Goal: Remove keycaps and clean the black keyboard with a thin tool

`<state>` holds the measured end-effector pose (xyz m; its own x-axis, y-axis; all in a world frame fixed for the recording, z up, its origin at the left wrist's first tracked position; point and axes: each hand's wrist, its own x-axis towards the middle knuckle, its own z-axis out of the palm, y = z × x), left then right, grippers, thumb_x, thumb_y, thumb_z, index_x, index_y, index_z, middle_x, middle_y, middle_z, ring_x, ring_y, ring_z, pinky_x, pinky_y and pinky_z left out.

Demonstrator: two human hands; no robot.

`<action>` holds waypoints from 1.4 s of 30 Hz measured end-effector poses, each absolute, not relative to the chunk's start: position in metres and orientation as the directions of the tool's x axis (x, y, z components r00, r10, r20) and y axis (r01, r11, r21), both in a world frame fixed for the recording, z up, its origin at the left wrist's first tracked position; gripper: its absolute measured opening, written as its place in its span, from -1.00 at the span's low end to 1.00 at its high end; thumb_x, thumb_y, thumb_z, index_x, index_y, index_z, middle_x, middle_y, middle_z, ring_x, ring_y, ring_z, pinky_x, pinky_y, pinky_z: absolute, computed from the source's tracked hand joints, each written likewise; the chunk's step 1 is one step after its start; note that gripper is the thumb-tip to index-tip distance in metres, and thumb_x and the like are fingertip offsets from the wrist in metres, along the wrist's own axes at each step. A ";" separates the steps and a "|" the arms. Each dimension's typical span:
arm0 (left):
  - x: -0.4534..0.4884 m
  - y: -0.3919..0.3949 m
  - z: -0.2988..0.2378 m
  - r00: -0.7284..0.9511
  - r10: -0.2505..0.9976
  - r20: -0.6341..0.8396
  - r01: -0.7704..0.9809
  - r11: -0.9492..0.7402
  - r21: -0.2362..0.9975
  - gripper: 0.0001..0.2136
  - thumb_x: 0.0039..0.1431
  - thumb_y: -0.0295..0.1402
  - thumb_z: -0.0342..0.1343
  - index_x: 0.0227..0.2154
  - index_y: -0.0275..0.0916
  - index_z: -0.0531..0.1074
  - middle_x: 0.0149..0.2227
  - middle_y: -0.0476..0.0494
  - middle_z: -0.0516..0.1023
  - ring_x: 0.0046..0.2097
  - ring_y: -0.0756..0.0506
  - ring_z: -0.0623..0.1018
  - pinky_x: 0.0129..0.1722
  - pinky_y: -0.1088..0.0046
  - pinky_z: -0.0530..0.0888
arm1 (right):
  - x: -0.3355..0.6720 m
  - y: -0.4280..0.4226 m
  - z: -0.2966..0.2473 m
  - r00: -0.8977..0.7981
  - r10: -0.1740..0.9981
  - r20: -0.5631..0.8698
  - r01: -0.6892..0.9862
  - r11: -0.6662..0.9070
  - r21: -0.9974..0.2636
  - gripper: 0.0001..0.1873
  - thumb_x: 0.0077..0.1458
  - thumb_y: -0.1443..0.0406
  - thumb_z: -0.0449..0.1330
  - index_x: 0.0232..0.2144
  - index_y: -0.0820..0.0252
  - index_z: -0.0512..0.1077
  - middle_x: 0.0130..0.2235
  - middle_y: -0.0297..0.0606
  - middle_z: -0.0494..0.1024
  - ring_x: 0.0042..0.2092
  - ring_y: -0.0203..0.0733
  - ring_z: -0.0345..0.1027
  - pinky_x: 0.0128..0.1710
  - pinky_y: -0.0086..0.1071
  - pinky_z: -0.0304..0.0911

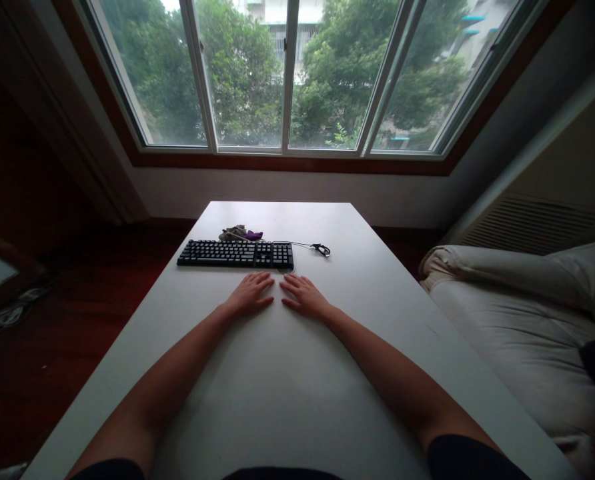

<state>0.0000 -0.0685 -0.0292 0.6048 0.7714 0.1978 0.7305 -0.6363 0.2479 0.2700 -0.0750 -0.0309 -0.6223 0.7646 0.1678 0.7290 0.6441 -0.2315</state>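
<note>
Across the far side stands a wide window [286,80], and here in front of it is the white desk [287,393], running away to its far edge by the wall. On its far half, close up to the left edge, lies the black keyboard [235,254], long side facing the person. That one looks fairly heavy and stiff, a rigid slab with loose-topped keys, so the good hold would be at both short ends, fingers under the frame. Now the hands: left hand [251,293] palm down, fingers slightly spread, just short of the keyboard's near edge; right hand [305,295] the same, fingers fanned, off the keyboard's near right corner, both holding nothing. Behind the keyboard, a crumpled grey and purple cloth [235,233], soft by the look of it. And smallest, toward the desk's right edge, a bundled cord [321,250], light and floppy, I'd judge.
</note>
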 end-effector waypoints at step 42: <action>0.000 -0.070 -0.026 0.597 0.781 0.183 0.734 -0.624 0.267 -0.41 0.31 0.02 0.06 0.32 -0.10 0.30 0.42 -0.22 0.20 0.41 -0.29 0.19 0.41 -0.02 0.08 | 0.269 -0.077 -0.027 -0.619 0.771 0.151 0.735 0.636 -0.236 -0.32 0.34 -0.08 0.05 0.38 0.04 0.24 0.44 -0.12 0.12 0.45 0.08 -0.07 0.42 0.06 -0.13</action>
